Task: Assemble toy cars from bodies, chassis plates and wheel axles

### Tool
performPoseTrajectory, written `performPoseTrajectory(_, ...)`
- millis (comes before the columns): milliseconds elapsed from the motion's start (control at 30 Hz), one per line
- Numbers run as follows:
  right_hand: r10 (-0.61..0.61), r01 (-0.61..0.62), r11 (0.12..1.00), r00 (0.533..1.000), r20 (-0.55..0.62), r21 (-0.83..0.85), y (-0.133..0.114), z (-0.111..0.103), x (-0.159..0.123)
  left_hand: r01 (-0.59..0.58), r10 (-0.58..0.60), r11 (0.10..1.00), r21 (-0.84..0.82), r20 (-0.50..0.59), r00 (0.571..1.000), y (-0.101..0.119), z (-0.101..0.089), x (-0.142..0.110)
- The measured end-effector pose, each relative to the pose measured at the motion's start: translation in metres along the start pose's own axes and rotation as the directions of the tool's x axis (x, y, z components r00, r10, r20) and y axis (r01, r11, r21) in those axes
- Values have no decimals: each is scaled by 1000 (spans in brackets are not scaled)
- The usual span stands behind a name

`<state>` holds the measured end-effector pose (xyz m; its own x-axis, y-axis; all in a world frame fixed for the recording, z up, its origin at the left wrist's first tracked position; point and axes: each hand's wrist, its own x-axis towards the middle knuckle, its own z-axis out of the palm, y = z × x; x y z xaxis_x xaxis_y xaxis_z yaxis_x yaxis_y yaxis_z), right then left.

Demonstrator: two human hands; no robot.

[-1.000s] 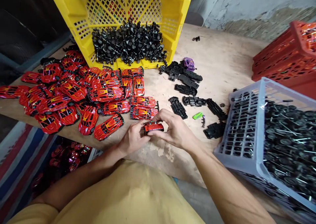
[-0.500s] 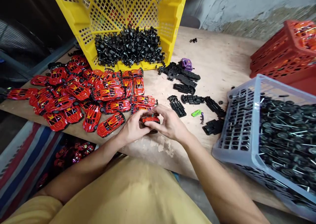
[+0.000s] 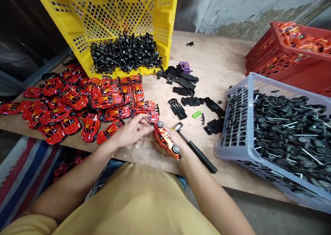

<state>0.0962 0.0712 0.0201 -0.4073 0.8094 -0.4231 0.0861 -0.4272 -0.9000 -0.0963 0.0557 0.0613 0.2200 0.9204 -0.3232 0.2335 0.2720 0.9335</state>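
Note:
A red toy car (image 3: 164, 140) with orange and gold shine is tilted on its side in my right hand (image 3: 178, 141), two wheels showing. My right fingers are mostly hidden behind the car. Close to its upper end is my left hand (image 3: 136, 129), fingers loosely bent and partly apart, with nothing visible in them; whether the fingertips touch the car I cannot tell. A hammer (image 3: 195, 148) with a black handle lies on the table just right of my right hand. Finished-looking red toy cars (image 3: 106, 100) are heaped left of my hands.
A yellow crate (image 3: 170, 31) tipped on its side holds black wheel sets. Black chassis pieces (image 3: 177, 109), a green piece (image 3: 196, 114) and a purple car body (image 3: 185, 67) lie mid-table. A clear crate (image 3: 250, 124) of wheel axles and a red crate (image 3: 274, 55) stand at right.
My hands have moved apart slightly; the toy car, earlier between both hands, is now turned with its wheels showing in my right hand. The hammer has come into view. The camera view has shifted.

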Motion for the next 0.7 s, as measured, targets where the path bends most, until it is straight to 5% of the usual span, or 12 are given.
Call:
performPoseTrajectory(67,-53,60,996,994,97,-71,-3,1,0,191,-189,977,-98,27,982,-3,-3,4)
performPoseTrajectory(133,-134,189,948,967,218,-257,-9,2,0,399,-361,901,-169,218,907,-9,-3,5)
performPoseTrajectory(233,-307,404,711,915,263,-575,-18,-5,-5,528,-391,824,-207,468,793,-22,-2,3)
performPoseTrajectory(300,-484,432,519,860,163,-738,-14,-23,-15,503,-371,827,-251,430,824,-31,-3,2)
performPoseTrajectory(400,-646,184,297,761,-55,-937,14,-63,-39,479,-401,819,-317,281,872,-41,-5,1)
performPoseTrajectory(500,-608,-80,168,777,-167,-983,49,-97,-60,498,-455,816,-295,204,867,-42,0,3)
performPoseTrajectory(600,-548,-115,160,816,-185,-980,64,-105,-71,506,-489,838,-207,128,863,-37,11,8)
performPoseTrajectory(700,-547,-20,337,810,-212,-941,55,-92,-79,518,-518,846,-123,36,855,-31,25,13)
